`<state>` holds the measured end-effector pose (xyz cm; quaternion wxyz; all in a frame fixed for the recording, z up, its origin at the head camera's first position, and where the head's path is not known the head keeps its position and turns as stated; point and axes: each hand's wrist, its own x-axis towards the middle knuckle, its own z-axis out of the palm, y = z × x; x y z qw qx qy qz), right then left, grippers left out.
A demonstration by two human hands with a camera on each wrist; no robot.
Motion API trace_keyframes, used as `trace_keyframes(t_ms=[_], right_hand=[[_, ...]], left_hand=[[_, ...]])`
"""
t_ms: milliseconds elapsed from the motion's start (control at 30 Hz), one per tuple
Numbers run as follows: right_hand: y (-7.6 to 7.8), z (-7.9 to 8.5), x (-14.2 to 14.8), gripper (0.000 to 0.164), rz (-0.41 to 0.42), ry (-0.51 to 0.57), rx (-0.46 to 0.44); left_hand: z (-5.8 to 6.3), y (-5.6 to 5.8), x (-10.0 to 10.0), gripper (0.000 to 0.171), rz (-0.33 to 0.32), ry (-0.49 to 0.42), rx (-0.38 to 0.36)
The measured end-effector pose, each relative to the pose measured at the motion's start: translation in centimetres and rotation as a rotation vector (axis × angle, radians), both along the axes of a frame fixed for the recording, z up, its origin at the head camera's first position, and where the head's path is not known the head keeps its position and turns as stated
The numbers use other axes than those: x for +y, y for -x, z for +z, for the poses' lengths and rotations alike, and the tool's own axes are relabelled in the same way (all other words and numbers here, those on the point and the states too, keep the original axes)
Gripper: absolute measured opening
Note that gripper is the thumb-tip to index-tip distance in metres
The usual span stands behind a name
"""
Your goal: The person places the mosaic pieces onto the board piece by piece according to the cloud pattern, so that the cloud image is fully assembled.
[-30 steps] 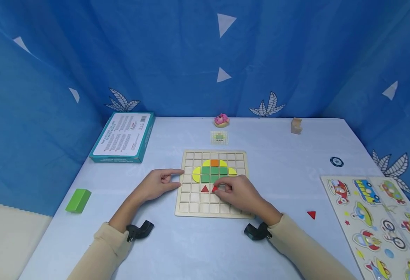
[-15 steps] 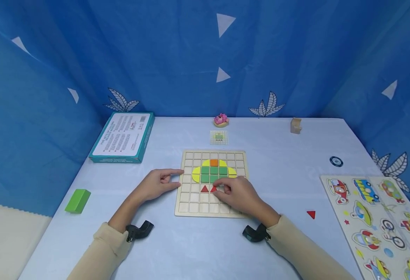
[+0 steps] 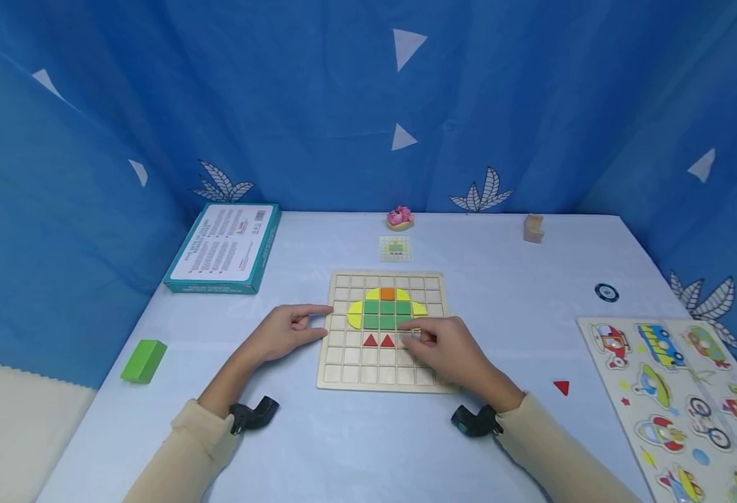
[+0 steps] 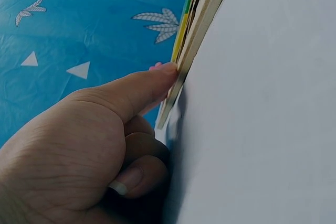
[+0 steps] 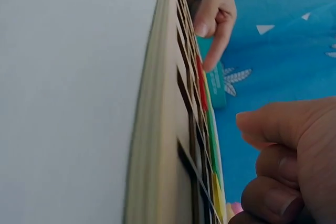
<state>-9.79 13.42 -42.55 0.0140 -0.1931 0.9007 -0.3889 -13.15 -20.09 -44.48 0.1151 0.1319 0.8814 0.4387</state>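
The wooden grid board (image 3: pixel 343 374) lies on the table in the head view. On it sit green squares (image 3: pixel 388 307), an orange square (image 3: pixel 388 294), yellow curved pieces (image 3: pixel 355 315) and two red triangles (image 3: pixel 371 340) side by side below the green. My left hand (image 3: pixel 280 335) has its index finger and thumb extended against the board's left edge; the left wrist view shows the thumb (image 4: pixel 149 85) touching that edge. Over the board's right side is my right hand (image 3: pixel 450 348), thumb and index finger apart with nothing between them, clear of the nearby red triangle.
A pattern card (image 3: pixel 396 249) and a pink figurine (image 3: pixel 399 218) are behind the board. A teal box (image 3: pixel 223 244) and a green block (image 3: pixel 144 361) stand left. Rightward are a loose red triangle (image 3: pixel 562 388), a round disc (image 3: pixel 607 292), a wooden piece (image 3: pixel 533 228) and a picture puzzle (image 3: pixel 657 377).
My right hand has let go of the second red triangle and drawn back to the right, leaving it in the grid. The left hand keeps its place at the board's edge.
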Motion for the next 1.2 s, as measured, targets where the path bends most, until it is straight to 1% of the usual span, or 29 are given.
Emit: trace_keyframes(t_ms=[100, 167, 233, 300, 400, 500, 633, 733, 833, 933, 1100, 1200], right_hand=[[-0.9, 0.5, 2.0, 0.019, -0.045, 0.003, -0.02], [-1.6, 0.7, 3.7, 0.019, -0.079, -0.02, -0.019], [-2.2, 0.8, 5.6, 0.019, -0.117, -0.065, 0.0], [-2.8, 0.9, 7.8, 0.019, -0.159, -0.137, 0.026], [-3.6, 1.5, 11.3, 0.017, -0.203, -0.231, 0.055], [-4.3, 2.3, 14.4, 0.018, -0.22, -0.277, 0.015], [-5.5, 2.9, 17.4, 0.023, -0.242, -0.33, -0.097], [-6.5, 2.9, 18.7, 0.032, -0.272, -0.374, -0.15], [-7.4, 2.7, 19.4, 0.038, -0.298, -0.393, -0.164], [-7.9, 2.5, 19.7, 0.04, -0.332, -0.412, -0.18], [-8.1, 2.3, 20.1, 0.045, -0.385, -0.457, -0.242], [-8.1, 2.1, 20.1, 0.045, -0.388, -0.479, -0.244]], left_hand=[[-0.1, 0.1, 0.2, 0.041, -0.014, -0.003, 0.003], [-0.1, 0.1, 0.4, 0.04, -0.013, 0.005, 0.001], [0.0, 0.1, 0.6, 0.04, -0.013, 0.012, 0.001], [0.2, 0.2, 0.7, 0.04, -0.014, 0.016, 0.002], [0.3, 0.3, 0.8, 0.04, -0.008, 0.023, 0.001], [0.3, 0.3, 0.7, 0.041, -0.003, 0.029, 0.0], [0.3, 0.2, 0.6, 0.041, 0.002, 0.026, -0.014], [0.3, 0.2, 0.6, 0.04, 0.004, 0.021, -0.02], [0.4, 0.1, 0.5, 0.04, 0.003, 0.014, -0.017], [0.4, 0.1, 0.4, 0.041, 0.001, 0.009, -0.01], [0.4, 0.0, 0.2, 0.041, 0.001, 0.003, -0.008], [0.4, -0.1, 0.1, 0.041, 0.003, 0.0, -0.009]])
